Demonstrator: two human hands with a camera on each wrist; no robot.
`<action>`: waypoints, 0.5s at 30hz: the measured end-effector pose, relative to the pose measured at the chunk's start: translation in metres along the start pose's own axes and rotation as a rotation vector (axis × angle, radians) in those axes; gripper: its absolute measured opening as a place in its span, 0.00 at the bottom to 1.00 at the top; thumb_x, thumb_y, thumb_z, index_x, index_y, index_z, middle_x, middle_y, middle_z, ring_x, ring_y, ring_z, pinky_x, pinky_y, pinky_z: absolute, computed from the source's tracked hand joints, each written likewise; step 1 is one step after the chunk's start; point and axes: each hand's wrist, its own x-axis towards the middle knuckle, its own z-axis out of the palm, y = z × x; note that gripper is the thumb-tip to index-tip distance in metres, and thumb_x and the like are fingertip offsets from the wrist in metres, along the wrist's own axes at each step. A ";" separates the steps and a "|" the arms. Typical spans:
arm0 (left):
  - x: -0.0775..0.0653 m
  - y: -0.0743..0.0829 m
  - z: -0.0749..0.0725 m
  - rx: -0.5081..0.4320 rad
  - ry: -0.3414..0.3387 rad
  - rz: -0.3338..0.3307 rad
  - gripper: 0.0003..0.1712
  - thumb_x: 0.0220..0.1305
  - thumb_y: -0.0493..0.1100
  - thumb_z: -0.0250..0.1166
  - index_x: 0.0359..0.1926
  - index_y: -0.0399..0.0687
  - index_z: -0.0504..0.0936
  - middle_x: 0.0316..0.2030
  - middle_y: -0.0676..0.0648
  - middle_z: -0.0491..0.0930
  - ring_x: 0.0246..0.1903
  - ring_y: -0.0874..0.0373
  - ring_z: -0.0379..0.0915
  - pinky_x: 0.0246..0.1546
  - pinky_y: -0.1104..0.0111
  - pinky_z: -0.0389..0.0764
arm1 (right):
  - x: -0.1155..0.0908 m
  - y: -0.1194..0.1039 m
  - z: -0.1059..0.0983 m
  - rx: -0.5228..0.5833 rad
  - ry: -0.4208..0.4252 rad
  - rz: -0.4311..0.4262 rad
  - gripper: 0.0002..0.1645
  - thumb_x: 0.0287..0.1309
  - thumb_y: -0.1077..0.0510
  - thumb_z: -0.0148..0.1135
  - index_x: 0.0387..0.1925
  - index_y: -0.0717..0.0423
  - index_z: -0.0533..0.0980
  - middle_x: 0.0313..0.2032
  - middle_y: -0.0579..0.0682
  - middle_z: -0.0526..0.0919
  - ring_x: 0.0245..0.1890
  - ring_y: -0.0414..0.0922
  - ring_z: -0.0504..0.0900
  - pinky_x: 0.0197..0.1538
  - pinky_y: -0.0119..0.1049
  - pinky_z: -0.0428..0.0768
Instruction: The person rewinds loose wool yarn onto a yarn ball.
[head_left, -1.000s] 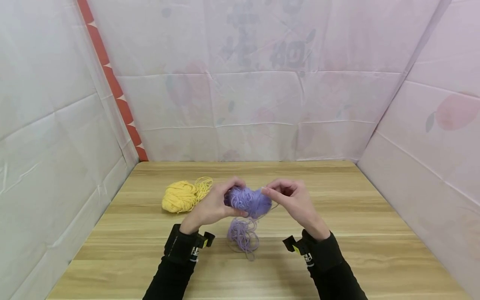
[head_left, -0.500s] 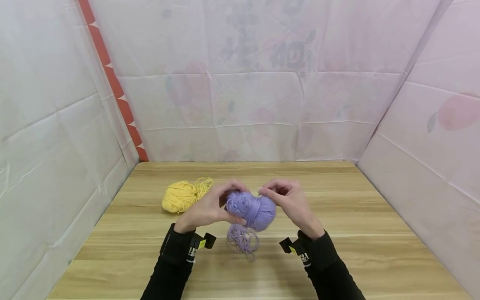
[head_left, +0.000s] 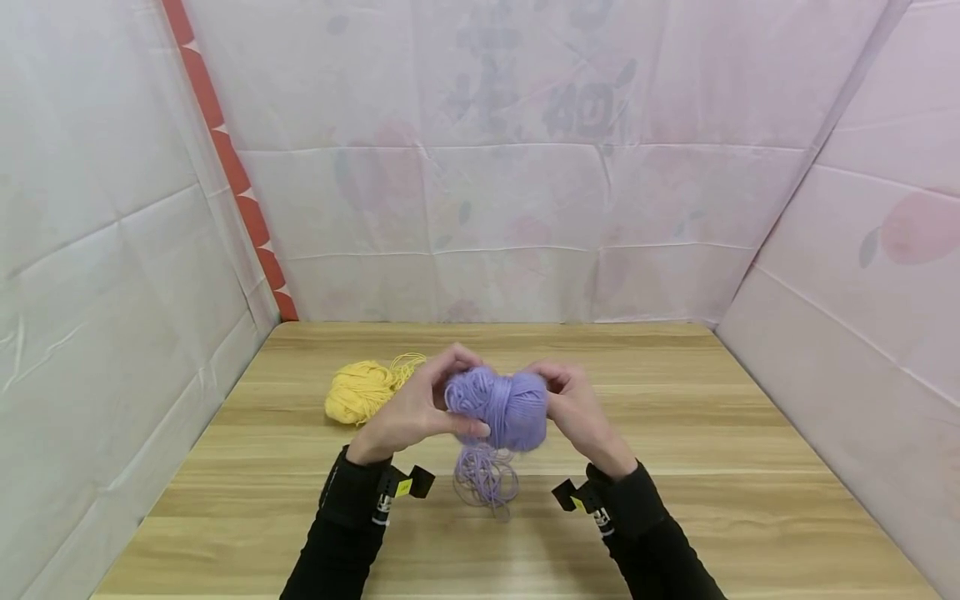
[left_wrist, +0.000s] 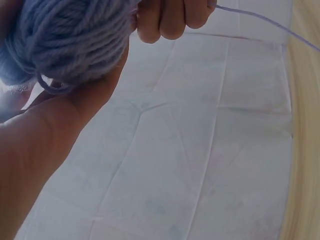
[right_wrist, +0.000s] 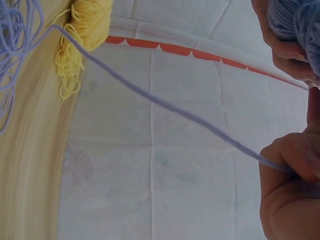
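Note:
Raised over the middle of the table is a ball of purple yarn point(head_left: 504, 410), wound round its waist. My left hand point(head_left: 420, 410) grips its left end, thumb in front and fingers behind. At the ball's right end my right hand point(head_left: 585, 414) pinches the strand of purple yarn, its fingertips partly hidden behind the ball in the head view. In the right wrist view this strand point(right_wrist: 160, 102) runs from the curled fingers down to a loose tangle of purple yarn point(head_left: 486, 477). The tangle lies on the table below the ball.
A skein of yellow yarn point(head_left: 358, 393) lies on the wooden table point(head_left: 712, 500), left of and behind the left hand. White printed sheets point(head_left: 517, 200) close off the back and both sides. Each wrist wears a black camera band.
The purple ball has turned and shows more of its wound middle. The right hand has moved slightly left and in behind its right end. The tangle and yellow skein stay put.

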 end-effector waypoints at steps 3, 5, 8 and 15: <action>0.000 0.001 0.000 -0.027 0.015 -0.004 0.31 0.50 0.32 0.73 0.54 0.44 0.68 0.50 0.44 0.75 0.47 0.55 0.75 0.45 0.57 0.83 | 0.000 0.000 0.000 0.002 0.010 0.029 0.17 0.60 0.67 0.57 0.31 0.41 0.82 0.25 0.37 0.82 0.23 0.33 0.77 0.26 0.28 0.78; 0.000 0.002 0.000 -0.044 0.030 0.000 0.31 0.51 0.32 0.73 0.54 0.44 0.68 0.52 0.44 0.76 0.48 0.54 0.75 0.46 0.56 0.83 | 0.001 0.000 0.000 -0.004 0.013 0.054 0.18 0.60 0.67 0.57 0.29 0.39 0.82 0.23 0.36 0.80 0.23 0.32 0.75 0.25 0.27 0.77; -0.001 0.003 0.000 -0.057 0.069 0.004 0.32 0.51 0.31 0.72 0.55 0.44 0.67 0.54 0.43 0.76 0.49 0.52 0.76 0.46 0.54 0.83 | 0.001 0.000 0.000 -0.013 0.005 0.081 0.19 0.59 0.68 0.56 0.28 0.39 0.81 0.24 0.37 0.79 0.23 0.33 0.75 0.26 0.28 0.77; -0.003 0.005 0.000 -0.114 0.218 -0.054 0.31 0.55 0.34 0.71 0.56 0.48 0.64 0.49 0.46 0.75 0.47 0.54 0.78 0.45 0.56 0.83 | 0.001 0.001 -0.001 0.010 -0.058 0.095 0.19 0.57 0.71 0.52 0.26 0.44 0.79 0.17 0.38 0.68 0.18 0.32 0.66 0.22 0.25 0.68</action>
